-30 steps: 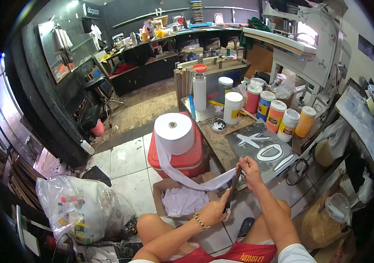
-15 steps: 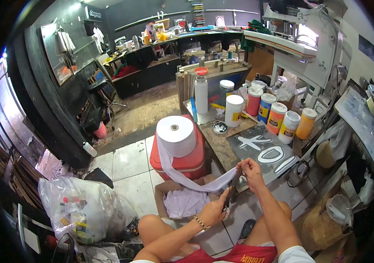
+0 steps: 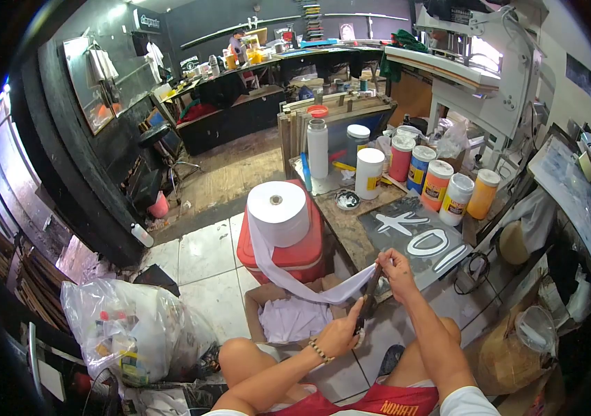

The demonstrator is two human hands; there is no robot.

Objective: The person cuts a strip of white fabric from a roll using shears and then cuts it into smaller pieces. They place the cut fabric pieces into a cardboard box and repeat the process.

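My left hand (image 3: 340,338), with a beaded bracelet at its wrist, is closed around the dark handles of a pair of scissors (image 3: 372,286). The blades point up toward my right hand (image 3: 398,272), which pinches the end of a white fabric strip (image 3: 320,295). From there the strip sags over a cardboard box (image 3: 257,326) and runs up to a large white roll (image 3: 278,211). The roll sits on a red cooler (image 3: 243,255). White cut pieces (image 3: 295,320) lie heaped in the box. Whether the blades touch the strip, I cannot tell.
A low table (image 3: 333,215) at right bears several paint jars (image 3: 437,184), a white bottle (image 3: 318,149) and a dark board with white lettering (image 3: 406,229). A clear bag of rubbish (image 3: 136,333) stands at left. A heat press (image 3: 448,66) is behind. Someone (image 3: 238,45) is at the far bench.
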